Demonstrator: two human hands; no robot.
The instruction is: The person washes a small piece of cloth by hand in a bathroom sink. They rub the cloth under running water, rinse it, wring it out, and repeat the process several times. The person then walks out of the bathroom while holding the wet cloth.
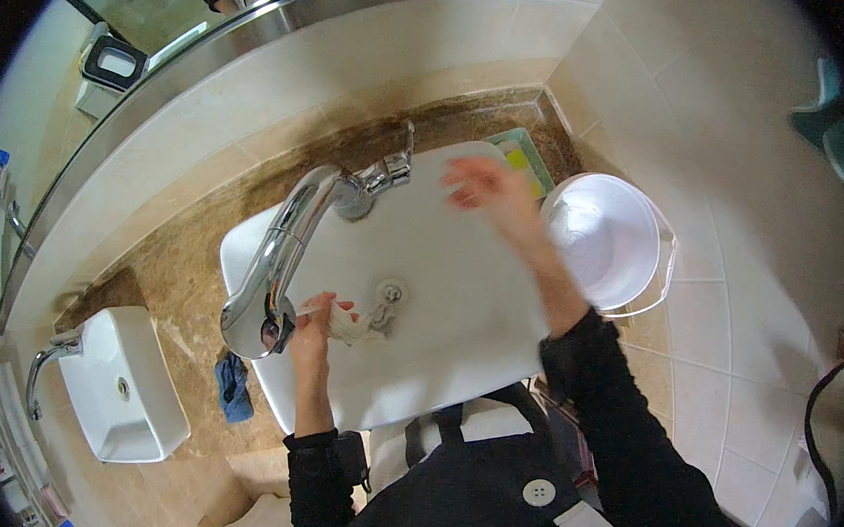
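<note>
My left hand (314, 333) is in the near left part of the white washbasin (464, 297), beside the spout of the chrome faucet (289, 233). A wet, whitish cloth (346, 326) is gripped in it, and the loose end hangs by the metal drain (391, 292). Over the far right of the basin, my right hand (490, 194) is blurred by motion, with its fingers apart and nothing seen in them. It is close to a green tray (526, 152) that holds something yellow. The faucet's lever (411, 142) stands to the left of this hand.
A white bucket (604, 242) with a wire handle stands right of the basin. On the brown stone counter (184, 318) lies a blue cloth (233, 388), left of the basin. A smaller white sink (125, 388) is farther left. A mirror (181, 9) runs along the wall behind.
</note>
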